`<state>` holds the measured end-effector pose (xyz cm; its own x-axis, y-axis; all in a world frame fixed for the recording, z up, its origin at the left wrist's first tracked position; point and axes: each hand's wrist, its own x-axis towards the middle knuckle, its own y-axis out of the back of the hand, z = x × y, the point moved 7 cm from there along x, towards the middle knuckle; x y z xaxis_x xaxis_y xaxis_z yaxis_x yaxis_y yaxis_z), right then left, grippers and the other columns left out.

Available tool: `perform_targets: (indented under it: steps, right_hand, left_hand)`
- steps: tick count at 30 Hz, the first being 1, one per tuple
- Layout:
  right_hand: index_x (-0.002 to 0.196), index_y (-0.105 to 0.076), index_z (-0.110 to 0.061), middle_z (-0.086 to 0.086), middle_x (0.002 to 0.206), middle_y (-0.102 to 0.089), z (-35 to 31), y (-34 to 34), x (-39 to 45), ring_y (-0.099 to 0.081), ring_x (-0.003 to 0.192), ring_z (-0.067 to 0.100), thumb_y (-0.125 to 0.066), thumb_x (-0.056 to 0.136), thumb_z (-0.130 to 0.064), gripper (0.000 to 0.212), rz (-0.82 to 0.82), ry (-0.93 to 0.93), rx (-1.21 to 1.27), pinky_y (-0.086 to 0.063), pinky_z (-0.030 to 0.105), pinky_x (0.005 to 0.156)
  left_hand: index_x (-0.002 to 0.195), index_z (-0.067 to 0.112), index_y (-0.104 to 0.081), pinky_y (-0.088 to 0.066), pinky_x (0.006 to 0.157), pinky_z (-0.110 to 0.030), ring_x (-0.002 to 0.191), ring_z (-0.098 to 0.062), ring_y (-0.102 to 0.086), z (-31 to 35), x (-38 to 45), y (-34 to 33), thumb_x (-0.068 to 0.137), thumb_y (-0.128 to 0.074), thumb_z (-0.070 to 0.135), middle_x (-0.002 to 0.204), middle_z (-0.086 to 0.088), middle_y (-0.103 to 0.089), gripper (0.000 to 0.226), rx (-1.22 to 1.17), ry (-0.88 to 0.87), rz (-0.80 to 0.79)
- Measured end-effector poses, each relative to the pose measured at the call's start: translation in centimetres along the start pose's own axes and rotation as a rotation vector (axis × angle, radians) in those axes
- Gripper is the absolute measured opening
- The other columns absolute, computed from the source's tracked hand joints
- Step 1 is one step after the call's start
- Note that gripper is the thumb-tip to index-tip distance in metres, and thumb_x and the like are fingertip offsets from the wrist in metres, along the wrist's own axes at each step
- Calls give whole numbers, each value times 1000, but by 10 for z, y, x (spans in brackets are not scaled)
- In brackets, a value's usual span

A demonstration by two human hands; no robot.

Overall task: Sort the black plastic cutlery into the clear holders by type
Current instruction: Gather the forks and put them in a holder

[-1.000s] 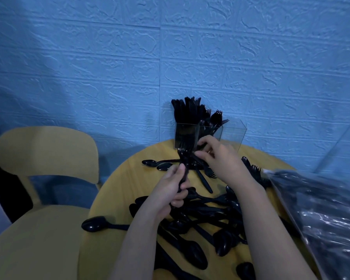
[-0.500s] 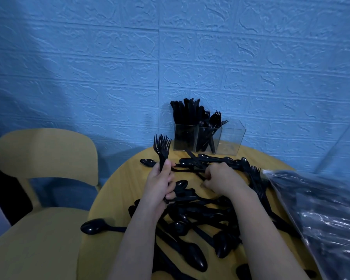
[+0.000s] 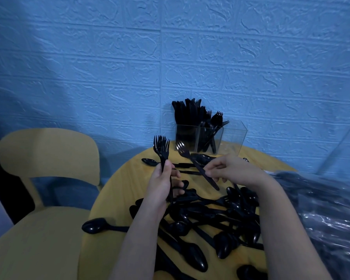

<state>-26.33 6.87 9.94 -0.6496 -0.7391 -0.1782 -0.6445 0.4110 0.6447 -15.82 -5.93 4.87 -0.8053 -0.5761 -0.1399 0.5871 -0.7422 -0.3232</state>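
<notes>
My left hand (image 3: 162, 183) grips a bunch of black forks (image 3: 161, 147) upright, tines up, above the round wooden table (image 3: 125, 178). My right hand (image 3: 234, 171) pinches the handle of a single black fork (image 3: 187, 155), tines pointing up and left toward the bunch. A heap of black spoons, forks and knives (image 3: 210, 217) lies under both wrists. Clear holders (image 3: 233, 136) stand at the table's far edge by the wall: the left one is packed with knives (image 3: 187, 114), the middle one has forks (image 3: 214, 122), the right one looks empty.
A crinkled plastic bag (image 3: 327, 215) with more black cutlery fills the right side. A yellow chair (image 3: 47, 158) stands to the left of the table. A lone spoon (image 3: 96, 227) lies near the table's left edge. The blue textured wall is close behind the holders.
My right hand has lifted out of the heap holding one fork. My left hand keeps its bunch of forks raised, now a little further toward the holders.
</notes>
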Motion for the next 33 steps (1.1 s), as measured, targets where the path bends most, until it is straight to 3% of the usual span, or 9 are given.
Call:
perform_targets:
  steps: [5,9,16,20,22,26,28,32,33]
  right_hand:
    - [91,-67,-19,-5,67,-67,-17,-10,4,-60,67,7,-65,88,-12,8,-27,79,231,-47,22,68]
    - [86,-63,-21,-7,60,-65,-34,-27,10,-57,59,4,-67,87,-15,8,-3,116,174,-44,20,63]
    - [78,-65,-16,-6,63,-64,-45,-44,17,-56,50,-5,-70,84,-18,9,135,135,1,-44,10,51]
    - [75,-68,-23,-6,73,-67,-42,-28,13,-55,56,-3,-71,84,-26,10,183,97,-56,-40,13,49]
    - [75,-67,-25,-7,77,-68,-27,1,8,-53,57,-6,-68,86,-28,12,295,44,-91,-35,15,51]
    - [73,-64,-23,-3,81,-65,24,42,6,-60,81,15,-68,86,-20,14,513,-116,-183,-48,31,68]
    - [76,-66,-22,0,86,-66,40,41,16,-61,85,19,-66,87,-17,13,492,-161,-237,-52,37,77]
    - [89,-68,-20,3,96,-67,43,24,43,-61,89,20,-65,88,-20,3,397,-138,-370,-52,35,79]
    - [97,-69,-18,4,101,-66,42,18,49,-61,92,21,-67,87,-22,10,368,-125,-409,-53,37,82]
  left_hand:
    - [100,10,-49,-57,61,-28,69,-18,-70,1,-1,-6,100,-38,33,83,-6,-68,26,-72,-15,-46]
    - [119,3,-48,-59,70,-29,83,-22,-72,0,-1,-11,101,-36,34,108,-14,-68,38,-111,-17,-98]
    - [113,3,-54,-59,71,-30,88,-20,-70,-5,3,-9,98,-39,36,105,-15,-69,38,-148,-4,-77]
    - [100,5,-54,-59,66,-30,77,-17,-70,-3,8,-2,100,-38,32,89,-12,-68,31,-203,-35,-11]
    - [93,9,-51,-58,59,-27,62,-13,-64,-2,8,2,101,-37,31,71,-4,-59,28,-238,-41,27]
    - [87,14,-46,-33,38,-15,42,-3,-34,-5,8,2,100,-37,36,61,4,-37,28,-217,-32,31]
    - [85,14,-46,-27,35,-14,40,-2,-30,-4,8,2,99,-39,37,59,5,-35,28,-202,-30,26]
    - [83,15,-45,-25,35,-14,42,-2,-29,-4,8,2,97,-44,38,58,7,-34,27,-163,-31,6]
    - [83,15,-45,-26,35,-14,42,-2,-29,-4,8,2,97,-45,37,57,7,-34,26,-165,-29,5]
